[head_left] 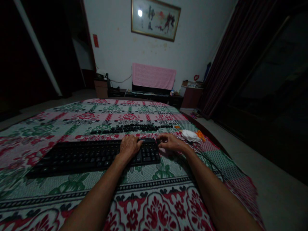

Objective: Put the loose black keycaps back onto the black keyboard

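A black keyboard (91, 157) lies on the patterned bedspread (141, 179), slightly askew. My left hand (129, 146) is over its right half, with the fingers bent over the far edge and the thumb stretched to the right. Just off the keyboard's right end is my right hand (168, 141), its fingers curled towards the thumb. Something small and dark shows at those fingertips, too dim to name. Beyond the keyboard, many loose black keycaps (139, 128) lie in a long heap.
Right of the keycaps lie a crumpled white bag (191, 135), an orange item (200, 136) and a dark cable (211, 160). Past the bed's far edge, a pink cloth (154, 76) covers a screen on a low cabinet. A dark curtain (231, 54) hangs at right.
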`<state>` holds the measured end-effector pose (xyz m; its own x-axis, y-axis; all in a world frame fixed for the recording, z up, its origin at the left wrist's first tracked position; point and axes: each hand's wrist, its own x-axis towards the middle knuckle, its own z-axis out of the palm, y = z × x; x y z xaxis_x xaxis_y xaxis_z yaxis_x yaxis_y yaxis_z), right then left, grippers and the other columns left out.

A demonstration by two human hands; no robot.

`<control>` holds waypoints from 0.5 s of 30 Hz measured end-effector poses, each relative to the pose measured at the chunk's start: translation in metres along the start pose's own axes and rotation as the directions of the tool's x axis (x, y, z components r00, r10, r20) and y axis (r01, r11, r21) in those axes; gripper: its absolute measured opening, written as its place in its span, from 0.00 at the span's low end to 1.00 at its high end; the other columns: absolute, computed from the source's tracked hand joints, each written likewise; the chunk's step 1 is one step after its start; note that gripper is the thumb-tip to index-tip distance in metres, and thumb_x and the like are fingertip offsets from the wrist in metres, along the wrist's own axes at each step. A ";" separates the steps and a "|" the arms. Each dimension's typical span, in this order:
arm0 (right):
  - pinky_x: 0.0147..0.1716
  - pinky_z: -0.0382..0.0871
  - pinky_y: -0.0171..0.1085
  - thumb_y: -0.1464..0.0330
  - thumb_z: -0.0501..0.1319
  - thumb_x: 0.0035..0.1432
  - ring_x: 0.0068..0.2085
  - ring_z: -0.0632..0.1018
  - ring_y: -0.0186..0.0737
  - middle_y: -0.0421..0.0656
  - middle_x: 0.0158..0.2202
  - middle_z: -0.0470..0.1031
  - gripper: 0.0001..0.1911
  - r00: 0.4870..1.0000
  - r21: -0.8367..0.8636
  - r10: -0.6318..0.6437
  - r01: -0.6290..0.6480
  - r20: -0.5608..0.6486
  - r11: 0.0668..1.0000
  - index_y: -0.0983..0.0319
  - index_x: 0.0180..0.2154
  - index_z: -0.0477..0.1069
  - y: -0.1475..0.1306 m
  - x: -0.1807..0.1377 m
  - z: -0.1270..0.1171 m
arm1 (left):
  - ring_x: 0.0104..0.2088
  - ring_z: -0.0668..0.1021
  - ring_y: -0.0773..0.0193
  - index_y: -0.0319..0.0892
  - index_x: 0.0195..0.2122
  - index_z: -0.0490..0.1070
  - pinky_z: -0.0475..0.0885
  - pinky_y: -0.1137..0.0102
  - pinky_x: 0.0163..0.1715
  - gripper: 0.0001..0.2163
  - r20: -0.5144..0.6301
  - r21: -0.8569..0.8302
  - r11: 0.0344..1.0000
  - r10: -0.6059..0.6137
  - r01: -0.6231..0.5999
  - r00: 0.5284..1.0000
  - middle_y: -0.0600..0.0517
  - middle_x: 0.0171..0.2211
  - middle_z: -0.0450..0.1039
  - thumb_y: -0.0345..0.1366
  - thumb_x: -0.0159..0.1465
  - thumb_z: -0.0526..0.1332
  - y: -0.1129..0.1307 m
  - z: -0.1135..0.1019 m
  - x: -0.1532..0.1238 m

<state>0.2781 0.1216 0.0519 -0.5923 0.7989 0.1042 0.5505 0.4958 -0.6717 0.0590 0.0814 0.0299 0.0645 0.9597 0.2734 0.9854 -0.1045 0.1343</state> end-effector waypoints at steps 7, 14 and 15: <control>0.24 0.60 0.27 0.70 0.61 0.41 0.27 0.68 0.28 0.36 0.27 0.66 0.16 0.973 0.210 0.082 -0.128 0.216 0.969 0.63 0.37 0.68 -0.017 -0.007 0.002 | 0.42 0.68 0.58 0.42 0.39 0.69 0.59 0.65 0.44 0.18 0.017 -0.019 1.000 -0.024 0.024 1.000 0.46 0.38 0.69 0.46 0.59 0.47 0.001 -0.001 0.000; 0.22 0.59 0.27 0.68 0.61 0.40 0.23 0.66 0.27 0.34 0.23 0.65 0.16 0.966 0.241 0.102 -0.160 0.238 0.957 0.62 0.36 0.68 -0.008 -0.005 0.007 | 0.42 0.68 0.58 0.42 0.40 0.69 0.59 0.65 0.44 0.18 -0.004 -0.023 1.000 -0.009 0.009 1.000 0.46 0.38 0.69 0.47 0.59 0.47 0.000 0.002 0.000; 0.22 0.59 0.27 0.68 0.61 0.40 0.23 0.66 0.27 0.34 0.23 0.65 0.16 0.966 0.238 0.093 -0.151 0.239 0.959 0.62 0.36 0.68 -0.008 -0.005 0.007 | 0.42 0.69 0.58 0.42 0.40 0.69 0.59 0.65 0.44 0.18 -0.007 -0.022 1.000 -0.008 0.008 1.000 0.46 0.38 0.69 0.47 0.59 0.47 -0.001 0.003 0.000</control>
<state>0.2733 0.1113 0.0516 -0.6619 0.7369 -0.1375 0.4781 0.2737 -0.8346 0.0587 0.0824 0.0274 0.0554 0.9586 0.2792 0.9822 -0.1026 0.1574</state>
